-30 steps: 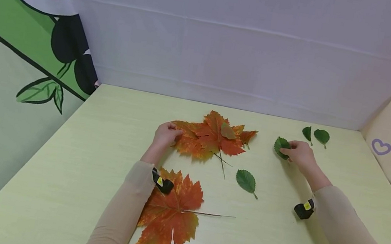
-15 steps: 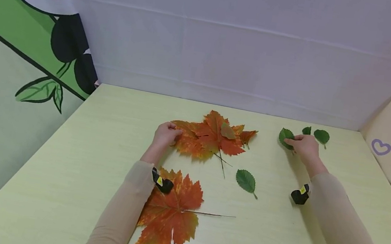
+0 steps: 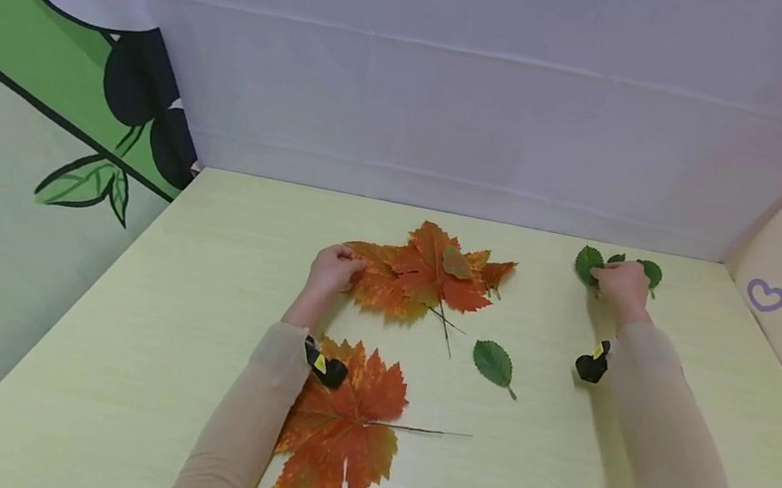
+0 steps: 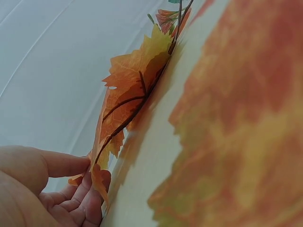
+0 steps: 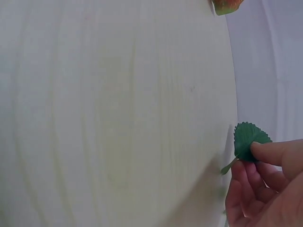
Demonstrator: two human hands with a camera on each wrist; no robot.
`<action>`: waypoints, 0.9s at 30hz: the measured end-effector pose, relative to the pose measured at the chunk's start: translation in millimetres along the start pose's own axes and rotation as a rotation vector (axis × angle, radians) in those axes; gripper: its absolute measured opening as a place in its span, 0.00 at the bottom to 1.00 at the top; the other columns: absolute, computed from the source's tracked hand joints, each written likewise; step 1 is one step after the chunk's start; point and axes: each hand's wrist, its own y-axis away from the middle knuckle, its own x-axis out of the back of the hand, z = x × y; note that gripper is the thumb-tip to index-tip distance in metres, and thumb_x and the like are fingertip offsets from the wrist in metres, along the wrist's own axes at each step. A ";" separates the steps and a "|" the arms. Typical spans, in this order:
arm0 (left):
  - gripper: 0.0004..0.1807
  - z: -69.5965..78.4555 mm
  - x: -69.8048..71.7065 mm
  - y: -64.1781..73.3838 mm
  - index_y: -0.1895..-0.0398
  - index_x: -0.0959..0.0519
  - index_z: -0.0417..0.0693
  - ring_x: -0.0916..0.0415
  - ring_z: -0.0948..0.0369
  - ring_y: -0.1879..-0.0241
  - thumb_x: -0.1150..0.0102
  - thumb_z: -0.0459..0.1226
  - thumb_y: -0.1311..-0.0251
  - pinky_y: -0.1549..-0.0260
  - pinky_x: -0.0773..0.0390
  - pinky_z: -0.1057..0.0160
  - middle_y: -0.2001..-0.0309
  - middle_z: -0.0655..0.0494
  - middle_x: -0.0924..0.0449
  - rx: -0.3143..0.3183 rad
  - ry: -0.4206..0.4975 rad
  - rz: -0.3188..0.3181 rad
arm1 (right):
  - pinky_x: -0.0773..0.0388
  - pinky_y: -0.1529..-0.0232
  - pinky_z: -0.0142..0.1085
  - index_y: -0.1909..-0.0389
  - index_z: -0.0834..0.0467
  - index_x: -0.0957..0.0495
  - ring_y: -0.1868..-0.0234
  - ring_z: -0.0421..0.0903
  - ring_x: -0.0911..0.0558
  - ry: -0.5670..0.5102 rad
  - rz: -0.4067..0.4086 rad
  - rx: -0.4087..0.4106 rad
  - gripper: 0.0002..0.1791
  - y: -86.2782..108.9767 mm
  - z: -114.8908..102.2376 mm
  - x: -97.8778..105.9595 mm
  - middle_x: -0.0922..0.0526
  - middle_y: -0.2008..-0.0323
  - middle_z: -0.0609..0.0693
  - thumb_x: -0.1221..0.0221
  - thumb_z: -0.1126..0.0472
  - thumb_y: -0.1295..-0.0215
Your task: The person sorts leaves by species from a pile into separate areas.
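Observation:
My left hand [image 3: 333, 273] pinches the left edge of an orange maple leaf [image 3: 384, 289] in the pile at the back middle. In the left wrist view that leaf [image 4: 130, 90] is raised at the pinched edge, its dark stem showing underneath. At the back right, my right hand [image 3: 623, 287] holds a small green leaf [image 5: 246, 137] between thumb and fingers. Two other green leaves lie right by this hand; one of them, the right green leaf [image 3: 650, 273], is partly covered by it in the head view.
A large orange maple leaf [image 3: 351, 432] lies at the front, partly beneath the left forearm, its stem pointing right. A single green leaf [image 3: 493, 362] lies mid-table. A small brownish-green leaf [image 3: 456, 262] rests on the pile. A pale cloth wall [image 3: 469, 129] stands behind the table.
My right hand has moved back and slightly right with its green leaf, closer to the two leaves at the back right. The left hand has stayed in place on the maple leaf.

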 end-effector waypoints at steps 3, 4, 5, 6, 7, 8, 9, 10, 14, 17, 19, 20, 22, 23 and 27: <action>0.16 0.3 0.5 0.9 0.51 0.31 0.38 0.34 0.59 0.66 0.45 0.36 0.40 0.69 0.32 0.66 0.60 0.50 0.30 -0.002 -0.004 0.005 | 0.35 0.44 0.52 0.45 0.70 0.31 0.45 0.63 0.30 -0.017 0.010 -0.022 0.26 -2.0 0.9 0.6 0.21 0.57 0.63 0.49 0.53 0.35; 0.16 0.5 0.5 1.1 0.51 0.31 0.38 0.34 0.60 0.66 0.45 0.36 0.40 0.70 0.33 0.66 0.60 0.50 0.30 -0.002 -0.003 0.005 | 0.35 0.44 0.51 0.46 0.70 0.30 0.46 0.62 0.29 -0.028 0.016 -0.029 0.26 -2.3 1.2 0.7 0.19 0.63 0.60 0.49 0.53 0.35; 0.16 0.7 0.5 1.4 0.51 0.31 0.38 0.34 0.60 0.66 0.45 0.36 0.40 0.70 0.33 0.66 0.60 0.50 0.30 -0.002 -0.004 0.006 | 0.35 0.44 0.52 0.47 0.70 0.29 0.47 0.62 0.29 -0.038 0.024 -0.035 0.25 -2.8 1.5 0.8 0.19 0.68 0.56 0.48 0.53 0.36; 0.16 0.8 0.6 1.7 0.51 0.31 0.38 0.34 0.60 0.66 0.45 0.36 0.40 0.70 0.33 0.66 0.60 0.50 0.30 -0.002 -0.002 0.007 | 0.35 0.44 0.52 0.49 0.70 0.28 0.48 0.62 0.28 -0.048 0.032 -0.040 0.25 -2.9 1.7 0.9 0.19 0.73 0.52 0.48 0.52 0.36; 0.16 0.9 0.6 2.1 0.51 0.31 0.38 0.34 0.60 0.66 0.45 0.36 0.40 0.70 0.33 0.66 0.60 0.50 0.30 -0.001 0.001 0.006 | 0.35 0.44 0.51 0.50 0.70 0.27 0.50 0.61 0.28 -0.060 0.040 -0.047 0.24 -3.5 2.0 1.0 0.20 0.76 0.50 0.47 0.52 0.36; 0.16 1.1 0.5 2.3 0.51 0.31 0.38 0.34 0.60 0.67 0.45 0.36 0.40 0.70 0.33 0.66 0.60 0.50 0.30 -0.001 0.002 0.005 | 0.35 0.44 0.51 0.52 0.70 0.26 0.50 0.61 0.28 -0.069 0.049 -0.053 0.24 -3.5 1.9 0.9 0.20 0.77 0.49 0.47 0.52 0.36; 0.16 1.3 0.3 2.5 0.51 0.31 0.38 0.34 0.60 0.67 0.45 0.36 0.40 0.70 0.33 0.66 0.61 0.50 0.30 -0.001 0.004 0.005 | 0.34 0.45 0.51 0.52 0.70 0.25 0.50 0.61 0.27 -0.072 0.057 -0.062 0.24 -3.8 1.8 0.8 0.19 0.75 0.52 0.47 0.52 0.37; 0.16 1.3 0.4 2.7 0.51 0.31 0.38 0.34 0.60 0.67 0.45 0.36 0.40 0.70 0.33 0.66 0.60 0.50 0.30 -0.002 0.003 0.006 | 0.35 0.44 0.51 0.53 0.70 0.25 0.50 0.61 0.28 -0.075 0.066 -0.073 0.24 -3.8 1.5 0.8 0.18 0.72 0.56 0.46 0.51 0.37; 0.16 0.9 0.3 3.6 0.51 0.31 0.38 0.33 0.60 0.67 0.46 0.36 0.40 0.70 0.32 0.66 0.60 0.49 0.29 -0.006 0.014 0.004 | 0.34 0.44 0.49 0.53 0.68 0.25 0.46 0.62 0.29 -0.053 0.101 -0.112 0.26 -5.1 1.7 0.3 0.24 0.51 0.65 0.46 0.48 0.38; 0.15 0.7 0.2 3.7 0.52 0.31 0.39 0.31 0.60 0.66 0.45 0.36 0.40 0.71 0.32 0.66 0.60 0.50 0.29 -0.001 0.026 0.004 | 0.35 0.43 0.49 0.52 0.68 0.26 0.45 0.62 0.31 -0.035 0.117 -0.126 0.28 -6.4 2.7 -0.2 0.27 0.47 0.66 0.47 0.46 0.39; 0.14 0.6 0.0 3.4 0.53 0.31 0.39 0.31 0.60 0.66 0.45 0.36 0.40 0.71 0.33 0.67 0.60 0.50 0.30 0.006 0.028 0.006 | 0.36 0.43 0.50 0.50 0.68 0.27 0.44 0.63 0.31 -0.035 0.121 -0.125 0.29 -6.2 4.0 -0.4 0.28 0.47 0.66 0.48 0.46 0.38; 0.14 0.8 -0.3 3.3 0.53 0.32 0.40 0.31 0.60 0.66 0.45 0.36 0.40 0.71 0.33 0.67 0.60 0.50 0.30 0.009 0.028 0.006 | 0.36 0.43 0.50 0.49 0.68 0.27 0.44 0.63 0.31 -0.038 0.121 -0.120 0.29 -5.8 5.0 -0.2 0.28 0.46 0.66 0.48 0.46 0.38; 0.14 1.0 -0.6 3.4 0.53 0.31 0.40 0.31 0.60 0.65 0.45 0.36 0.40 0.71 0.33 0.66 0.59 0.50 0.29 0.010 0.028 0.006 | 0.35 0.43 0.50 0.47 0.69 0.29 0.45 0.63 0.31 -0.048 0.121 -0.105 0.30 -4.4 6.1 0.2 0.29 0.46 0.66 0.49 0.47 0.37; 0.14 1.2 -0.6 3.5 0.53 0.31 0.39 0.32 0.59 0.65 0.45 0.36 0.40 0.70 0.33 0.66 0.59 0.50 0.30 0.008 0.025 0.006 | 0.35 0.44 0.50 0.47 0.69 0.30 0.45 0.63 0.31 -0.054 0.119 -0.093 0.30 -3.6 6.7 0.4 0.29 0.47 0.66 0.49 0.47 0.37; 0.16 1.0 0.3 4.3 0.51 0.31 0.39 0.32 0.60 0.65 0.45 0.36 0.40 0.70 0.32 0.66 0.58 0.49 0.29 -0.002 0.011 0.007 | 0.34 0.47 0.50 0.49 0.70 0.29 0.49 0.61 0.30 -0.044 0.087 -0.026 0.29 2.2 7.4 1.1 0.21 0.61 0.60 0.48 0.48 0.37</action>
